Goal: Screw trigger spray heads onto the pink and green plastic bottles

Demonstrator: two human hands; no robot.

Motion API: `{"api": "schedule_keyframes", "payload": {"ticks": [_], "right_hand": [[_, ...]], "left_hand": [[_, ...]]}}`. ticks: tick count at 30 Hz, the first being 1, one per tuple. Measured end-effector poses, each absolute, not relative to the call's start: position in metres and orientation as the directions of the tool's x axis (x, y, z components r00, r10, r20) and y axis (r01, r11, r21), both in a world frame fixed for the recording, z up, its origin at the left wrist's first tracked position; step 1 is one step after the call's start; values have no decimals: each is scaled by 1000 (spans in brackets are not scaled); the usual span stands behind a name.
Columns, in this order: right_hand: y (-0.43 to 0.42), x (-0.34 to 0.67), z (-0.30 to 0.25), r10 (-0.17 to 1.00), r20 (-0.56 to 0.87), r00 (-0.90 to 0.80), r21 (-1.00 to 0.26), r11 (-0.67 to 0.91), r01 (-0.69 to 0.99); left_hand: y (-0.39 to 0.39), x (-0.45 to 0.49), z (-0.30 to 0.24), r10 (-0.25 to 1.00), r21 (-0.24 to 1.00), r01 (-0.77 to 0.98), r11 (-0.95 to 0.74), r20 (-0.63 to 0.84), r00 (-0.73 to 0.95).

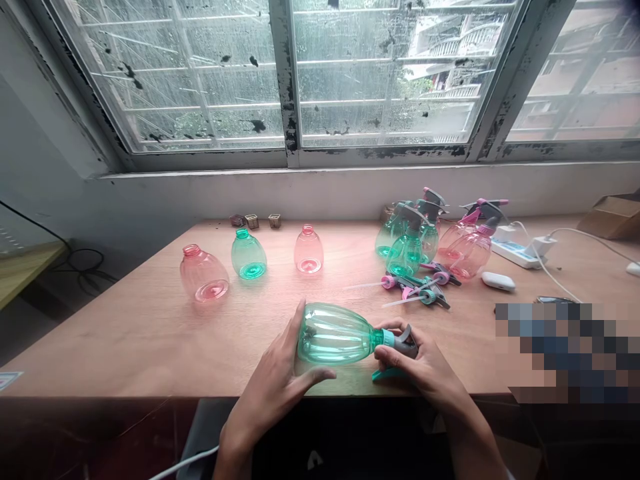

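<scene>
A green transparent spray bottle (337, 333) lies on its side in front of me, its base to the left and its grey and teal spray head (403, 343) to the right. My right hand (417, 367) is closed around the collar and head, thumb in front. At the base is my left hand (277, 373), its fingers straight along the bottle's end and its thumb stretched out below, apart from the bottle. Beyond stand two headless pink bottles (204, 272) (309, 248) and a headless green bottle (249, 255). Loose spray heads (420, 285) with tubes lie at right centre.
Several green bottles (404, 252) and pink bottles (467, 252) with heads stand at the back right. Near them are a white power strip (520, 252) with cables and a white case (499, 281). Small dark cubes (251, 221) sit by the wall. A cardboard box (613, 215) is far right.
</scene>
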State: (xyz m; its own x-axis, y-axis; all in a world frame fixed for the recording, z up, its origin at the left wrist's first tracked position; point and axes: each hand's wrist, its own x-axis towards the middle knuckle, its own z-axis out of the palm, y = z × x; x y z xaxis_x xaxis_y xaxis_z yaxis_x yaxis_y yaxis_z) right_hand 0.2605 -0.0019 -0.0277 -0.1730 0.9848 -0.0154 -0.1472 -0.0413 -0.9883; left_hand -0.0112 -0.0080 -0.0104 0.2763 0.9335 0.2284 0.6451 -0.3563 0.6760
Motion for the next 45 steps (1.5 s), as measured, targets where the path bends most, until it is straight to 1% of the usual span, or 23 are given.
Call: {"api": "schedule_keyframes", "payload": {"ticks": [6,9,12,21,25,29,36,39,42,45], "right_hand": [[0,262,-30,982,-30,-188,-988,-58,-146],[0,262,-29,981,-28,-191,-988,-56,-141],[-1,261,-27,985,-9,-172,-990,-33,-139],[-2,260,-24,987,7,-160,-991,-14,-130],[-2,259,-23,989,4,-147,-993,-13,-119],[-3,259,-23,989,-17,-148,-989,-38,-143],[-4,258,-26,990,-19,-141,-985,-43,-170],[-3,258,-26,989,-19,-149,-983,-46,-177],[-3,258,-25,989,-34,-147,-981,-61,-184],[-4,258,-25,988,-52,-144,-976,-81,-204]], "left_hand": [[-4,-11,-7,917,684,619,-386,216,334],[-3,-11,-12,920,675,627,-388,247,304],[-4,-11,-15,927,692,618,-374,266,264],[-7,-8,-5,934,683,639,-354,221,281],[-5,-9,-6,919,674,627,-391,250,304],[-3,-11,-14,918,682,615,-396,298,261],[-9,-11,-12,943,699,636,-327,201,264],[-8,-12,-11,947,707,634,-313,186,260],[-5,-12,-13,937,699,629,-342,205,281],[-4,-12,-16,920,675,626,-390,264,289]]}}
